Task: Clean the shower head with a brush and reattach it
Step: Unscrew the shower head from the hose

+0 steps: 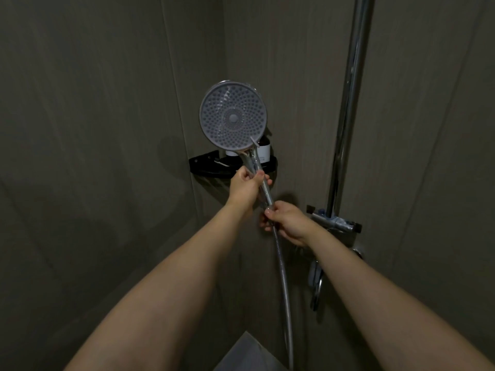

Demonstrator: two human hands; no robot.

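Shower head (233,118) is up, face toward camera, handle running down-right to hose (281,263). Left hand (247,187) curls round the handle; right hand (285,222) pinches the hose joint just below, nearer the connection.

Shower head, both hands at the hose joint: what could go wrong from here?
1. The left hand grips only the slim handle; the shower head could swing into the corner shelf and its bottle.
2. The right hand pinches the joint of the hose; if freed, the hose may drop.
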